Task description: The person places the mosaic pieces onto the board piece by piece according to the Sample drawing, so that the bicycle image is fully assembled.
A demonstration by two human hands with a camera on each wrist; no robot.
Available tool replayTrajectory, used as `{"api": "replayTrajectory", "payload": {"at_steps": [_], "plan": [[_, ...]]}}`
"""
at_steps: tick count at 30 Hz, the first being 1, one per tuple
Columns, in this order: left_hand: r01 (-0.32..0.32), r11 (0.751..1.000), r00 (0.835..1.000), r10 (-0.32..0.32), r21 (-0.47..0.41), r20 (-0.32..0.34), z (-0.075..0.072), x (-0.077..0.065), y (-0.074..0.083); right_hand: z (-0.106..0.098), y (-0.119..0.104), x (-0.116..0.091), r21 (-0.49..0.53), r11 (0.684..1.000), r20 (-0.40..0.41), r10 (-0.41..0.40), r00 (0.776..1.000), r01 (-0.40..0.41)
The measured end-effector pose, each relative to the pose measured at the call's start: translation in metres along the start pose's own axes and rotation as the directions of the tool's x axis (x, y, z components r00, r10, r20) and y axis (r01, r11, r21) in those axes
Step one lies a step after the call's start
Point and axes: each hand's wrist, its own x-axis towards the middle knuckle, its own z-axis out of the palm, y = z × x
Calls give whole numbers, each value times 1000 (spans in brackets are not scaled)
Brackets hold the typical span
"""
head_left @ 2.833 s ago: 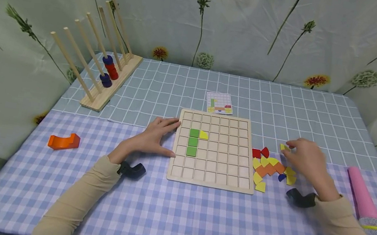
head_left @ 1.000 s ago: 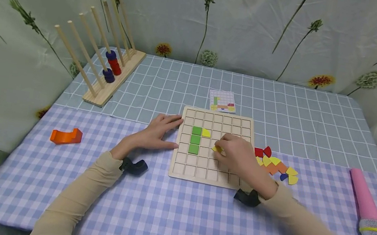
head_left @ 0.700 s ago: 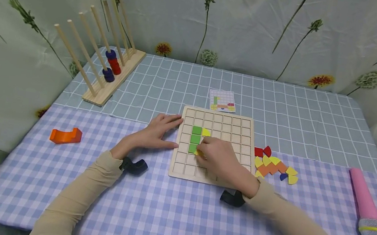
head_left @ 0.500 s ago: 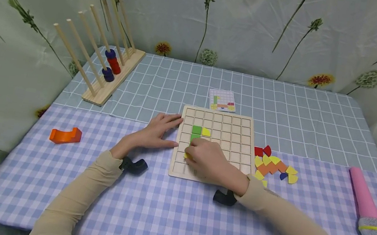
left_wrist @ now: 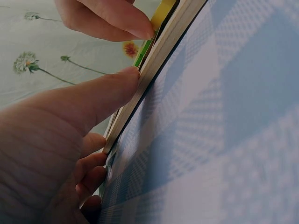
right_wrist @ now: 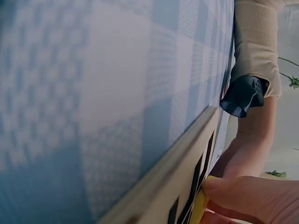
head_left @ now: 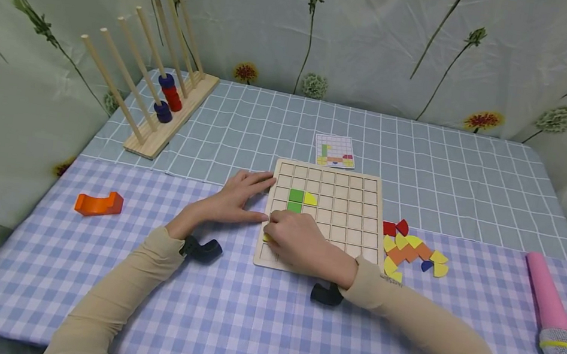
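Note:
A wooden grid board (head_left: 346, 227) lies on the checked cloth. On its left part are green square tiles (head_left: 296, 195), the lower ones partly or wholly behind my right hand, and a yellow rounded tile (head_left: 310, 199). My right hand (head_left: 301, 243) pinches another yellow tile (head_left: 266, 237) over the board's lower left; its shape is mostly covered by the fingers. In the right wrist view that yellow tile (right_wrist: 199, 205) sits close above the grid. Spread along the board's left edge, my left hand (head_left: 237, 199) touches it with thumb and fingertips.
Loose yellow, orange, red and blue tiles (head_left: 407, 253) lie right of the board. Behind it is a pattern card (head_left: 334, 151). A pegged wooden stand (head_left: 171, 125) is at back left, an orange block (head_left: 99, 205) at left, a pink toy microphone (head_left: 555, 312) at right.
My right hand has come from the loose tiles with a yellow tile, crossed the board leftward and moved slightly farther left over its lower-left cells. My left hand stays at the edge.

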Motion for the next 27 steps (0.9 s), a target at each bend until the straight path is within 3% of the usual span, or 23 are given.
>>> {"api": "replayTrajectory", "payload": {"at_steps": [14, 20, 27], "plan": [[16, 1000, 1000, -16, 2, 6, 0, 0, 3, -1, 4, -4, -14, 1000, 11, -22, 1000, 22], [17, 1000, 1000, -17, 18, 0, 2, 1, 1, -9, 6, -14, 22, 999, 26, 43, 999, -43], [38, 999, 999, -38, 4, 3, 2, 1, 0, -23, 23, -44, 29, 987, -1, 158, 988, -157]]}}
